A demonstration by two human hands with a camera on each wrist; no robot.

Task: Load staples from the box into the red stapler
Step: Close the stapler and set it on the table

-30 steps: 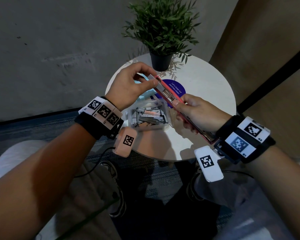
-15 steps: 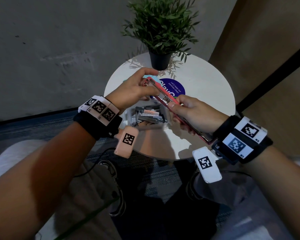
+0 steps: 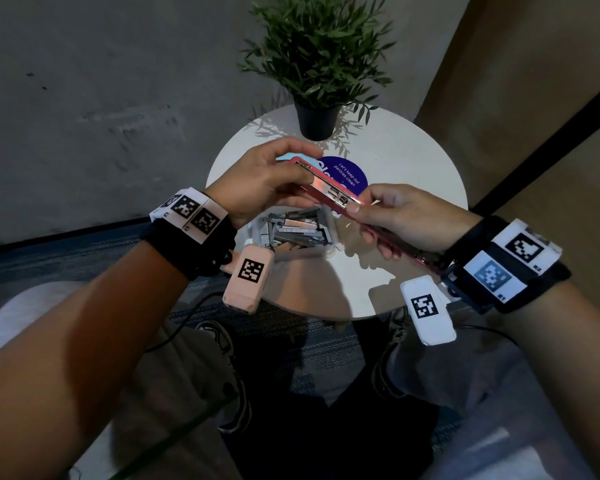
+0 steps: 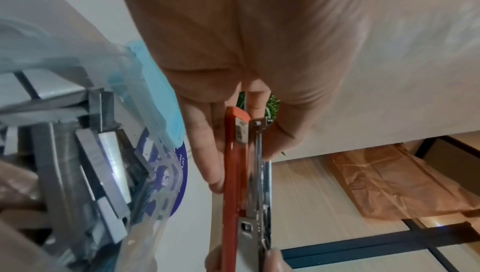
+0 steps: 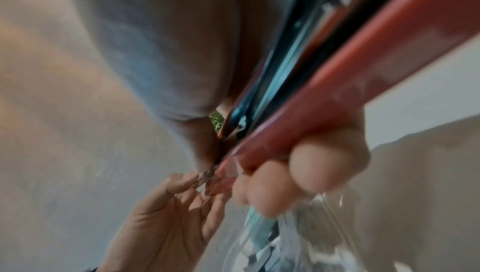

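I hold the red stapler (image 3: 329,195) in the air over the clear staple box (image 3: 291,227), its metal magazine facing up. My left hand (image 3: 293,169) pinches the front tip between thumb and fingers. My right hand (image 3: 364,202) grips the rear half, with its thumb on the top edge. In the left wrist view the stapler (image 4: 231,173) runs away from my left hand (image 4: 233,71), and the box (image 4: 85,163) of grey staple strips lies to the left. The right wrist view is blurred: my fingers (image 5: 298,173) wrap the red body (image 5: 337,95), and the left hand (image 5: 166,215) touches the tip.
The box stands on a small round white table (image 3: 413,174) with a purple sticker (image 3: 347,171) and a potted plant (image 3: 321,64) at the back. A light-blue lid (image 4: 155,95) sits at the box's far side. My knees and shoes are below the table's near edge.
The stapler has tilted flatter, and my left fingers have stretched further over its front tip. My right hand keeps the same hold.
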